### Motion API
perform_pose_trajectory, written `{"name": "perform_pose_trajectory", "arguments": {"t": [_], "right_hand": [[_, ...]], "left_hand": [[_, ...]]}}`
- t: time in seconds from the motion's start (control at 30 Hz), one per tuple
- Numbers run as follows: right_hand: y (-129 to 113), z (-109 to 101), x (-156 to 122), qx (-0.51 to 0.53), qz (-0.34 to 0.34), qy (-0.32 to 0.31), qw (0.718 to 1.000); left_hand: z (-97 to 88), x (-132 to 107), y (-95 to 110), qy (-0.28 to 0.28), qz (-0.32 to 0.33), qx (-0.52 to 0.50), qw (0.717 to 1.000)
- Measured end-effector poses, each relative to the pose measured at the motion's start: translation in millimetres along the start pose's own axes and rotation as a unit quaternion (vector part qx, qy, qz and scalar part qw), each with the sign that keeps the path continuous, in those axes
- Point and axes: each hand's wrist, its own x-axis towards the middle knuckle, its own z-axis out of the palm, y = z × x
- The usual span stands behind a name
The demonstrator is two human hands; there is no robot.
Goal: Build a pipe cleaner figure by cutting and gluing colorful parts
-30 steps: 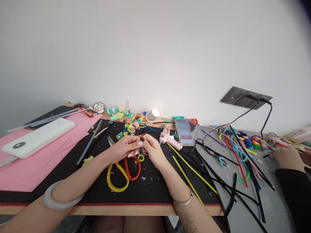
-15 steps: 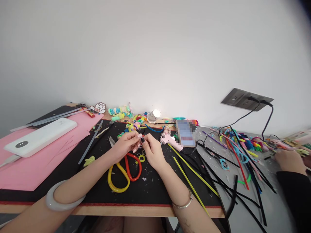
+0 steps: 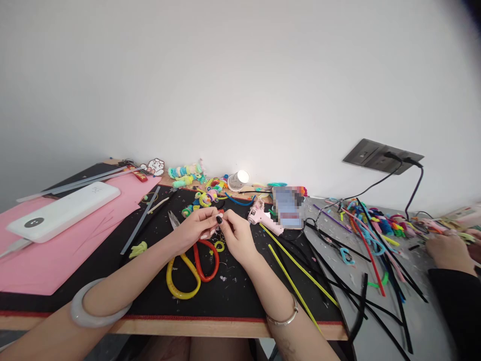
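My left hand [image 3: 196,229] and my right hand [image 3: 236,235] meet over the black mat [image 3: 240,291], fingertips pinched together on a tiny red piece [image 3: 221,212] that I can barely make out. Below them lie scissors with one yellow and one red handle [image 3: 190,268] and a small yellow-green loop [image 3: 219,245]. A pink glue gun [image 3: 261,216] lies just right of my right hand. Yellow pipe cleaners [image 3: 296,265] run diagonally past my right wrist.
A white power bank [image 3: 62,210] rests on pink paper [image 3: 56,250] at left. Coloured pipe-cleaner figures [image 3: 186,174], a small lamp [image 3: 239,179] and a phone [image 3: 288,206] line the back. Black and coloured pipe cleaners [image 3: 368,260] cover the grey table at right, where another person's hand [image 3: 449,251] works.
My hands have stayed together on the small piece, shifting only slightly; the fingers have re-gripped. The other person's hand at the right moved a little.
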Motion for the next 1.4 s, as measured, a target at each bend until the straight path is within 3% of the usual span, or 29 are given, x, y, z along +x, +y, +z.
{"name": "perform_pose_trajectory", "arguments": {"t": [0.2,0.63,0.87,1.07,1.27,1.4], "right_hand": [[-0.4,0.0,-1.7,0.028,0.026,-0.013,0.999],[-2.7,1.7,-3.4,0.048,0.017,-0.027,0.998],[-4.8,0.8,-2.3,0.087,0.038,0.005,0.995],[-5.0,2.9,-1.9,0.061,0.034,0.027,0.997],[-5.7,7.1,-4.7,0.025,0.018,0.058,0.998],[-4.6,12.4,-8.6,-0.047,-0.022,0.100,0.994]], "left_hand": [[-2.7,0.4,-3.1,-0.022,-0.021,-0.016,0.999],[-3.8,-4.6,2.4,-0.097,-0.090,-0.076,0.988],[0.3,-1.2,-0.6,-0.026,0.032,0.094,0.995],[3.7,-6.2,3.9,0.063,0.140,0.299,0.942],[12.2,-9.1,6.1,0.095,0.186,0.357,0.911],[17.6,-10.8,5.2,0.118,0.199,0.357,0.905]]}}
